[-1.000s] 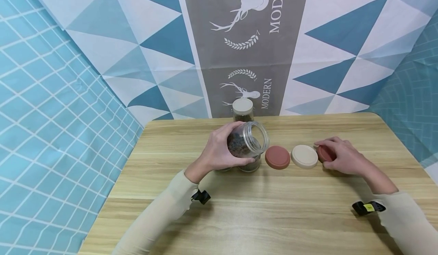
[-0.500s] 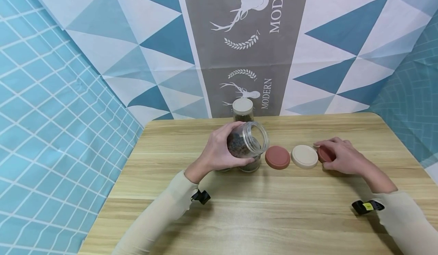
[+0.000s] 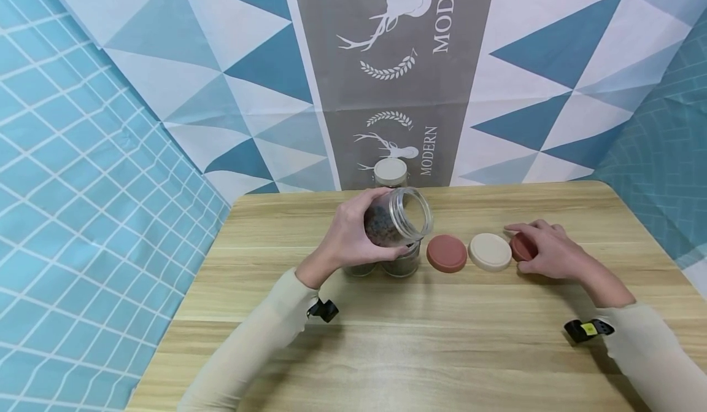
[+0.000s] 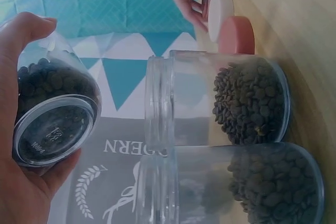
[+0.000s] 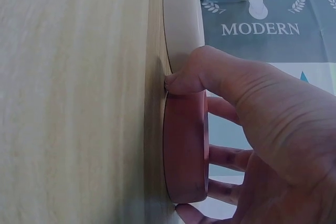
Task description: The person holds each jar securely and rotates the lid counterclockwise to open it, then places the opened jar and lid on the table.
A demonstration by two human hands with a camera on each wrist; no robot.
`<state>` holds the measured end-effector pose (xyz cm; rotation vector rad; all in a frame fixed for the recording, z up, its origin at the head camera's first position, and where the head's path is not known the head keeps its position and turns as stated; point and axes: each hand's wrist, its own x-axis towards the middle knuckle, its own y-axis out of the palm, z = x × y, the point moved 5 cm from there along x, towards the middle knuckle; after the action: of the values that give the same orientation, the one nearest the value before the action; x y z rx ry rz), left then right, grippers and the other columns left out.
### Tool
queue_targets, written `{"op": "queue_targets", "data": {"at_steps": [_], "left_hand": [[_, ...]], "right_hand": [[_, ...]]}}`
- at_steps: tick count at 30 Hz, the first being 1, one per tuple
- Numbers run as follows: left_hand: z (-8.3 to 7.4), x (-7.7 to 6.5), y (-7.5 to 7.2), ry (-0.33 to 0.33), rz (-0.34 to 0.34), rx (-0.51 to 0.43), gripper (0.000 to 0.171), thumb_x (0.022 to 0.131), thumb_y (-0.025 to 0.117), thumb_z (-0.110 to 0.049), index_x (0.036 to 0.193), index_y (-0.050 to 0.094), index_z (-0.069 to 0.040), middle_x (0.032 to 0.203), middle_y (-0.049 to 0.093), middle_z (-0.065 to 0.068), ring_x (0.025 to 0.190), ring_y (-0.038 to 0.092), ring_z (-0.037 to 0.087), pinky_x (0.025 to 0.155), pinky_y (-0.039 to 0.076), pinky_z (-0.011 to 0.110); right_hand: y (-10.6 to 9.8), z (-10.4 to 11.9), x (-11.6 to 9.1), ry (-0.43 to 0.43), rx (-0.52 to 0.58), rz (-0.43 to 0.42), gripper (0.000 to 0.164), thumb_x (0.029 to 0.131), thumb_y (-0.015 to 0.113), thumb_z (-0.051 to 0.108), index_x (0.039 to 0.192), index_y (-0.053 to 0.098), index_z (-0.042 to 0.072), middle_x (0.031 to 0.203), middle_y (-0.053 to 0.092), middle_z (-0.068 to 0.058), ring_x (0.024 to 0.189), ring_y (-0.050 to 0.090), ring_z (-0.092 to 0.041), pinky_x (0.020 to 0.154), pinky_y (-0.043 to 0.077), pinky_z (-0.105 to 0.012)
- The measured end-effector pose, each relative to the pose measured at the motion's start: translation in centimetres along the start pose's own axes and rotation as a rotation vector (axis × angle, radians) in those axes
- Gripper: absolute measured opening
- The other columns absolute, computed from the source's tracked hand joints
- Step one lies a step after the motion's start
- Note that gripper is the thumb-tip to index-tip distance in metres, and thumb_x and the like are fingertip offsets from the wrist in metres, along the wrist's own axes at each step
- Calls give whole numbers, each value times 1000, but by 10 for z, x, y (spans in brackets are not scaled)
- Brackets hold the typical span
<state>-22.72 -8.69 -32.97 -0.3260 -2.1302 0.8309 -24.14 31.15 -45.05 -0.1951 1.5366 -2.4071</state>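
Observation:
My left hand grips a lidless glass jar part filled with small dark, flat pieces. The jar is tilted, its open mouth toward the right, and it is held above the table. Below it stand two more open jars, one beside the other, both holding dark pieces. On the right, my right hand holds a red lid lying on the table, thumb at its near edge and fingers around the far side. A beige lid touches or nearly touches it, followed leftward by another red lid.
At the back of the wooden table stands a jar with a white lid, partly hidden by the held jar. Patterned cloth hangs behind the table, and blue checked cloth along the left side.
My left hand has lifted the jar slightly, uncovering more of the jars beneath. The right hand stays at the red lid, with hardly any movement.

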Motion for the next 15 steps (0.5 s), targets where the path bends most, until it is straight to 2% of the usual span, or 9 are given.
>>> {"op": "queue_targets", "data": {"at_steps": [8,15], "left_hand": [[4,-7,-6,-63,12,-58,97,65,104,-27,148,63,-1,138,78,16,125,77,33,108,65,47],[11,-17,-19,-139,-1,-54,97,65,104,-27,148,62,-1,137,78,17,126,76,34,109,64,54]], "right_hand": [[0,0,0,10,-8,6,94,80,93,19,162,51,2,144,55,-43,109,51,-48,71,47,-38],[1,-1,0,12,-5,11,96,80,93,19,163,49,1,145,54,-44,108,51,-48,71,46,-37]]}}
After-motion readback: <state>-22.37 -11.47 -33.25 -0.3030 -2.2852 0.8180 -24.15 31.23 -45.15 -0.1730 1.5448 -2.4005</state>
